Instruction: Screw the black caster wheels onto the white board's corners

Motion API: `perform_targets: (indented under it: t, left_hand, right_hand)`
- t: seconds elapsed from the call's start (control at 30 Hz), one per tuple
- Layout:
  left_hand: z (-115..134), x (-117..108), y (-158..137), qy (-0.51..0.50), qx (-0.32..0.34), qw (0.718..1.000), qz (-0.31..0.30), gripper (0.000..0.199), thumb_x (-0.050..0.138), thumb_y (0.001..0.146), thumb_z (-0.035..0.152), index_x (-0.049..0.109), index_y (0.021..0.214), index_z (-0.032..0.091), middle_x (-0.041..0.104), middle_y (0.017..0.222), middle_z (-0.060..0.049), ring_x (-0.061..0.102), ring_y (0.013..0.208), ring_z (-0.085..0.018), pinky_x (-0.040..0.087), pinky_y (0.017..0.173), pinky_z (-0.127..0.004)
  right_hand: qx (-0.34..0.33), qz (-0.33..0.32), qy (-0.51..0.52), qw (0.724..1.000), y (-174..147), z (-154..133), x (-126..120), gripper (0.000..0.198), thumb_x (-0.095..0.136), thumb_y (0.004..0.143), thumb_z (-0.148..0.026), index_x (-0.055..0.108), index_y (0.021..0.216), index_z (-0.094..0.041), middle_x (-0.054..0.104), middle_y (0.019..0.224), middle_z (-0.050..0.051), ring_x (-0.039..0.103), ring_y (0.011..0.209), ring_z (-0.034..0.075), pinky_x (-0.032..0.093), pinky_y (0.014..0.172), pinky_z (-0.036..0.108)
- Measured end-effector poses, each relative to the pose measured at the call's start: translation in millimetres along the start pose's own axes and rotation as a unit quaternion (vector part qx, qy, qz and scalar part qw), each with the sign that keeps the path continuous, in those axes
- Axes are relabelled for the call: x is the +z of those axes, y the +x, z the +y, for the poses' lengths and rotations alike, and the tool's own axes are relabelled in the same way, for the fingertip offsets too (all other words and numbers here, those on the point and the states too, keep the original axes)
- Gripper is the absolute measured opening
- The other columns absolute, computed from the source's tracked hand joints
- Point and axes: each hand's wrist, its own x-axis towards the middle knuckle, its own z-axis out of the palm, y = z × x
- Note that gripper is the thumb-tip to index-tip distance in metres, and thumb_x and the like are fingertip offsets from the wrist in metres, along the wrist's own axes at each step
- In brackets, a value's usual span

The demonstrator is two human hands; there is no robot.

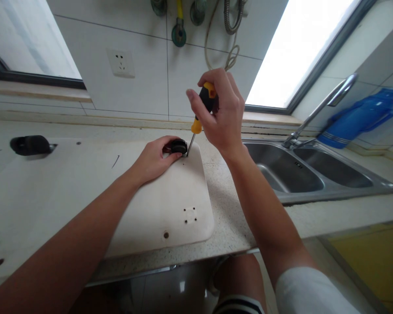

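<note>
My right hand [221, 109] is wrapped round the yellow-and-black handle of a screwdriver [196, 126]. The screwdriver leans, its shaft running down to the far right corner of a white board [150, 209]. At that corner my left hand [155, 160] grips a black caster wheel [178, 146] against the board. The screwdriver's tip meets the wheel's base, and any screw there is too small to make out. Four-hole marks show at the near right corner of the board, where no wheel sits. Another black caster [31, 146] stands at the board's far left.
The board lies on a speckled countertop [225, 209]. To the right is a double steel sink [284, 170] with a tall faucet [324, 96], and a blue thermos jug [360, 117] behind it. A socket [120, 63] and pipes with a yellow hose [179, 11] are on the tiled wall.
</note>
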Motion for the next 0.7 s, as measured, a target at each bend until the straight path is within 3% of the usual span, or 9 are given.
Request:
perform_targets:
  t: [0.17, 0.33, 0.47, 0.63, 0.7]
  left_hand:
    - [1.4, 0.1, 0.2, 0.003, -0.003, 1.0, -0.002, 0.044, 0.082, 0.088, 0.033, 0.077, 0.131, 0.023, 0.083, 0.127, -0.011, 0.078, 0.111, -0.029, 0.061, 0.107, -0.047]
    - [-0.3, 0.6, 0.5, -0.008, -0.002, 1.0, -0.001, 0.044, 0.083, 0.088, 0.034, 0.077, 0.131, 0.023, 0.083, 0.128, -0.011, 0.078, 0.114, -0.03, 0.06, 0.11, -0.049]
    - [-0.8, 1.0, 0.3, -0.007, 0.001, 1.0, 0.0, 0.045, 0.083, 0.088, 0.034, 0.077, 0.131, 0.022, 0.082, 0.129, -0.012, 0.078, 0.115, -0.031, 0.059, 0.112, -0.051]
    - [1.6, 1.1, -0.1, -0.022, -0.001, 1.0, 0.001, 0.043, 0.083, 0.087, 0.032, 0.078, 0.129, 0.023, 0.083, 0.128, -0.011, 0.078, 0.115, -0.031, 0.06, 0.111, -0.049]
    - [1.7, 1.0, -0.1, -0.021, 0.0, 1.0, 0.001, 0.043, 0.083, 0.087, 0.032, 0.078, 0.129, 0.023, 0.083, 0.128, -0.011, 0.078, 0.114, -0.03, 0.06, 0.11, -0.048]
  right_hand:
    - [-0.017, -0.074, 0.018, 0.997, 7.1, -5.3, -14.4, 0.042, 0.051, 0.111, -0.063, 0.073, 0.132, -0.034, 0.073, 0.114, 0.006, 0.069, 0.103, 0.023, 0.056, 0.091, 0.034]
    - [-0.031, -0.056, -0.009, 0.998, 7.9, -7.9, -18.4, 0.037, 0.06, 0.107, -0.063, 0.078, 0.122, -0.035, 0.072, 0.115, 0.009, 0.065, 0.116, 0.028, 0.057, 0.095, 0.039]
    - [-0.068, -0.125, 0.013, 0.99, 8.4, -14.3, -20.8, 0.037, 0.05, 0.114, -0.054, 0.073, 0.139, -0.038, 0.074, 0.123, 0.007, 0.066, 0.117, 0.025, 0.056, 0.102, 0.038]
    - [-0.067, -0.021, -0.069, 0.995, 6.6, -13.7, -13.3, 0.031, 0.067, 0.106, -0.058, 0.081, 0.116, -0.033, 0.07, 0.106, 0.008, 0.062, 0.106, 0.025, 0.055, 0.095, 0.037]
    - [-0.055, -0.048, -0.038, 0.997, 7.0, -11.3, -12.1, 0.031, 0.063, 0.109, -0.056, 0.079, 0.124, -0.034, 0.072, 0.11, 0.007, 0.065, 0.11, 0.025, 0.055, 0.094, 0.036]
